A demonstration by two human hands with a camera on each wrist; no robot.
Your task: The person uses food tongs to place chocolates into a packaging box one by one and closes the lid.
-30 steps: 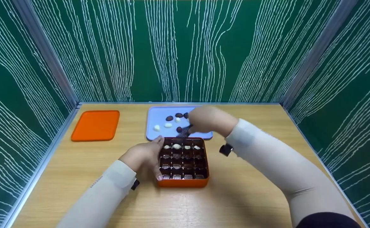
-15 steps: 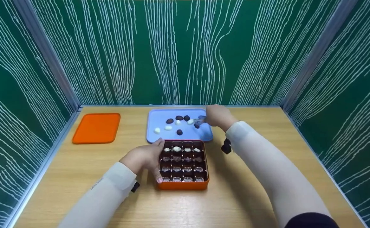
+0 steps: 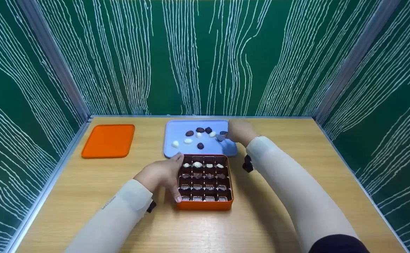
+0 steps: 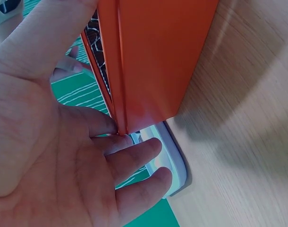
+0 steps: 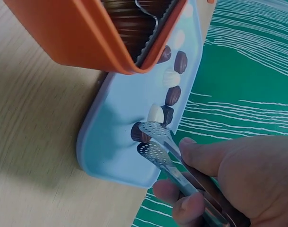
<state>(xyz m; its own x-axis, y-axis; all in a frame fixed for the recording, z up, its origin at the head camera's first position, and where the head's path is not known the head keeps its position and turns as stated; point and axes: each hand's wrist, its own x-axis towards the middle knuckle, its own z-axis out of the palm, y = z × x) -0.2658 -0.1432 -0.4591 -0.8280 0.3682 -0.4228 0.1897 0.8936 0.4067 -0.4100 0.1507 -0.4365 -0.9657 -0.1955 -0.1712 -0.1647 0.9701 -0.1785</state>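
My right hand (image 3: 240,131) holds metal tongs (image 3: 221,136) with perforated ends over the right part of the pale blue tray (image 3: 173,128). In the right wrist view, the tongs' ends stand apart beside a dark chocolate (image 5: 136,132), partly covering it. Several other dark and white chocolates lie on the tray. My left hand (image 3: 161,175) rests against the left side of an orange box (image 3: 205,206), thumb at the near corner and fingers at the far corner. The box has a brown divided insert. White pieces fill its back row; darker pieces seem to sit in the second.
A flat orange lid (image 3: 108,141) lies at the back left of the wooden table (image 3: 205,232). Green panels (image 3: 222,70) with white lines stand behind and on both sides. The box's back edge is close to the tray's front edge.
My right hand has moved from just behind the box to the tray's right part, and the tongs now cover the dark chocolate there. The left hand stays at the box.
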